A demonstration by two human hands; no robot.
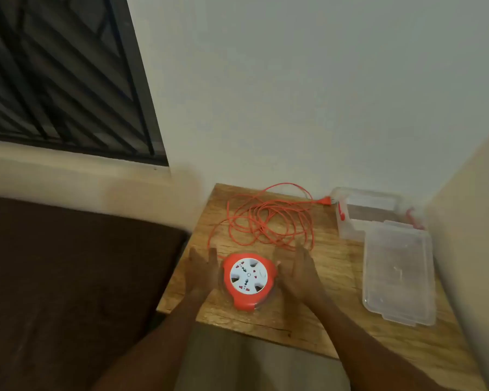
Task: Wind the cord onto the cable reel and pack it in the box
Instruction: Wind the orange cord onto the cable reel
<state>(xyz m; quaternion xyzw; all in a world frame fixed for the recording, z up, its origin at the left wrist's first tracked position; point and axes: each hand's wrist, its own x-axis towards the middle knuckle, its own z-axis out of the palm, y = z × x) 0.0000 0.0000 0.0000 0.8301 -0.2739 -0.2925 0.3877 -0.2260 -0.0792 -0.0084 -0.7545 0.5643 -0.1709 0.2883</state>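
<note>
An orange cable reel (249, 280) with a white socket face lies flat on the wooden table (316, 314). Its orange cord (268, 224) sprawls in loose loops behind it, ending in an orange plug (323, 200) near the box. My left hand (201, 275) is at the reel's left side and my right hand (299, 275) at its right side, both with fingers straight. Whether they touch the reel is unclear. A clear plastic box (370, 213) with red clasps stands at the back right, and its clear lid (398, 275) lies in front of it.
The table stands in a corner with white walls (294, 94) behind and a pale surface at the right. A dark brown cushion (68, 277) lies left of the table. A barred window (62, 74) is at the upper left.
</note>
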